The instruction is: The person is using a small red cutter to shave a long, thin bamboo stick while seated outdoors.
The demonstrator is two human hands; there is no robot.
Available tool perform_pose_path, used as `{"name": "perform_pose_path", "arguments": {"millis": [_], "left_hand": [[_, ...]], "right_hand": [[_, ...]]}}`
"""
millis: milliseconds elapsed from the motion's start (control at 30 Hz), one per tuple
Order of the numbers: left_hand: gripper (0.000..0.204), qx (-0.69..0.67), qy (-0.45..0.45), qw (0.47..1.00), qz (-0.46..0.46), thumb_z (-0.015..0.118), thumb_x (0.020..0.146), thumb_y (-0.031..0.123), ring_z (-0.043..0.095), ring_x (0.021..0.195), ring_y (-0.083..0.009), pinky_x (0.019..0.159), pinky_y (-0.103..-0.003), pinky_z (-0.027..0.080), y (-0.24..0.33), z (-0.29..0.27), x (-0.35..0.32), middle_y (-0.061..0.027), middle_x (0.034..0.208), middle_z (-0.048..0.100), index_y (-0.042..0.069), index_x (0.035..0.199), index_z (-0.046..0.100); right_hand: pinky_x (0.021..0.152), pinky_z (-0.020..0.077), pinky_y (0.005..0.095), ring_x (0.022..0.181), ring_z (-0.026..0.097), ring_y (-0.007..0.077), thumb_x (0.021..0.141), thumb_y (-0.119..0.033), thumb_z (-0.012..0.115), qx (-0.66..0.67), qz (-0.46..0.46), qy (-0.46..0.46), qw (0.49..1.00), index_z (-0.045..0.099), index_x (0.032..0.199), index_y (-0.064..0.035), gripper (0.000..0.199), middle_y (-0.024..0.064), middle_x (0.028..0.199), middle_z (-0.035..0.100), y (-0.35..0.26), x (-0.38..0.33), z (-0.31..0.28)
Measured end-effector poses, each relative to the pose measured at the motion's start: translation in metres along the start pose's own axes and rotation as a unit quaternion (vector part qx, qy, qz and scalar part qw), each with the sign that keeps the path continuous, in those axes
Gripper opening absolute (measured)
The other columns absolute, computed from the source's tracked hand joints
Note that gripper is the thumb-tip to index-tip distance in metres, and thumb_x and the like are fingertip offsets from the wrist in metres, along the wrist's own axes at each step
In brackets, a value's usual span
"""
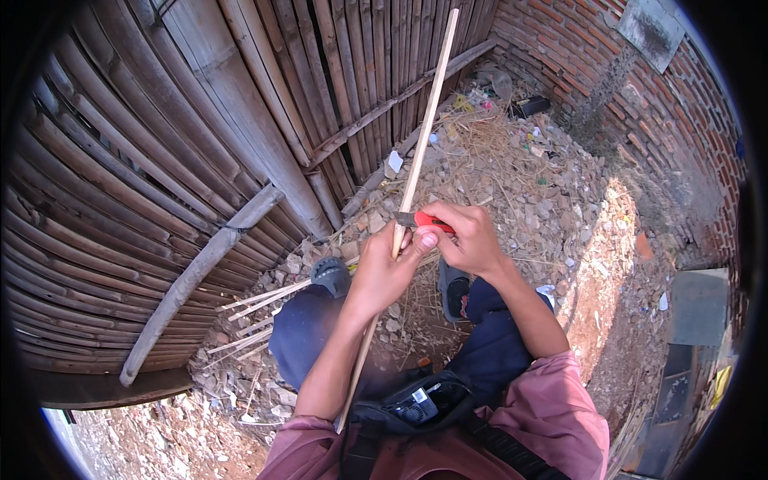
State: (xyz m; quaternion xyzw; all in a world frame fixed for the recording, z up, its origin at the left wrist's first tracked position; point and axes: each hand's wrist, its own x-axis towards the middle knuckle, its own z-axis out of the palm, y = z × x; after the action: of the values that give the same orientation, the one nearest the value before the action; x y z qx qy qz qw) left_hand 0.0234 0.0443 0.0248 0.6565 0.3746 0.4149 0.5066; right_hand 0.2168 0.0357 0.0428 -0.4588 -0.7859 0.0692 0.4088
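My left hand [382, 268] grips a long pale bamboo stick [422, 132] that runs from my lap up toward the bamboo wall. My right hand [472, 238] holds a red-handled utility knife [424, 220], its blade laid against the stick just above my left thumb. Both hands meet at the middle of the view, above my knees in dark blue trousers.
A bamboo-slat wall [160, 160] fills the left, with a thick pole [196, 276] leaning on it. Several cut bamboo strips [256, 308] lie by my left knee. Rubble, straw and litter [520, 168] cover the ground; a brick wall [664, 104] stands right. A black bag [416, 404] sits at my waist.
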Motion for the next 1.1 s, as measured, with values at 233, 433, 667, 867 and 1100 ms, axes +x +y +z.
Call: {"name": "perform_pose_path", "arguments": {"millis": [233, 433, 667, 867, 1100], "left_hand": [[0.036, -0.067, -0.072, 0.994, -0.049, 0.079, 0.102, 0.031, 0.041, 0.066, -0.0045, 0.056, -0.029, 0.034, 0.0, -0.005, -0.001, 0.0071, 0.069, 0.044, 0.004, 0.088, 0.06], [0.033, -0.091, -0.104, 0.987, -0.086, 0.075, 0.106, 0.029, 0.038, 0.063, -0.0034, 0.054, -0.029, 0.031, 0.007, -0.009, -0.002, 0.0092, 0.068, 0.043, 0.005, 0.087, 0.062], [0.046, -0.09, -0.083, 0.991, -0.053, 0.068, 0.11, 0.036, 0.033, 0.054, -0.0017, 0.047, -0.028, 0.025, 0.01, -0.004, -0.002, 0.0101, 0.058, 0.042, 0.01, 0.074, 0.056], [0.031, -0.062, -0.035, 0.996, -0.061, 0.071, 0.108, 0.031, 0.038, 0.064, -0.0056, 0.055, -0.033, 0.034, 0.006, 0.0, -0.002, 0.0063, 0.067, 0.049, 0.001, 0.1, 0.075], [0.042, -0.011, -0.022, 0.996, -0.091, 0.068, 0.109, 0.037, 0.039, 0.066, -0.0074, 0.055, -0.036, 0.033, 0.006, 0.0, 0.0, 0.0039, 0.065, 0.046, -0.001, 0.091, 0.07]], "right_hand": [[0.064, 0.0576, 0.04, 0.072, 0.074, 0.0337, 0.085, -0.011, 0.075, 0.019, -0.032, -0.027, 0.999, 0.074, 0.105, -0.0023, 0.022, 0.0145, 0.087, 0.074, 0.0, -0.003, -0.001], [0.06, 0.0573, 0.0408, 0.073, 0.075, 0.0322, 0.085, -0.016, 0.076, -0.013, -0.016, -0.011, 1.0, 0.075, 0.109, -0.0099, 0.025, 0.01, 0.089, 0.077, -0.007, -0.003, -0.002], [0.061, 0.0568, 0.0385, 0.07, 0.075, 0.032, 0.085, -0.012, 0.075, -0.026, -0.003, -0.008, 1.0, 0.075, 0.107, -0.0036, 0.023, 0.0134, 0.086, 0.075, -0.012, -0.003, -0.001], [0.062, 0.058, 0.0396, 0.073, 0.076, 0.0331, 0.087, -0.011, 0.073, -0.042, 0.006, 0.02, 0.999, 0.073, 0.109, -0.004, 0.023, 0.0136, 0.087, 0.075, -0.01, -0.004, 0.005], [0.063, 0.0582, 0.0406, 0.074, 0.076, 0.0338, 0.091, -0.013, 0.075, -0.057, 0.036, 0.034, 0.997, 0.073, 0.111, -0.0031, 0.022, 0.0153, 0.089, 0.076, -0.017, 0.0, 0.006]]}}
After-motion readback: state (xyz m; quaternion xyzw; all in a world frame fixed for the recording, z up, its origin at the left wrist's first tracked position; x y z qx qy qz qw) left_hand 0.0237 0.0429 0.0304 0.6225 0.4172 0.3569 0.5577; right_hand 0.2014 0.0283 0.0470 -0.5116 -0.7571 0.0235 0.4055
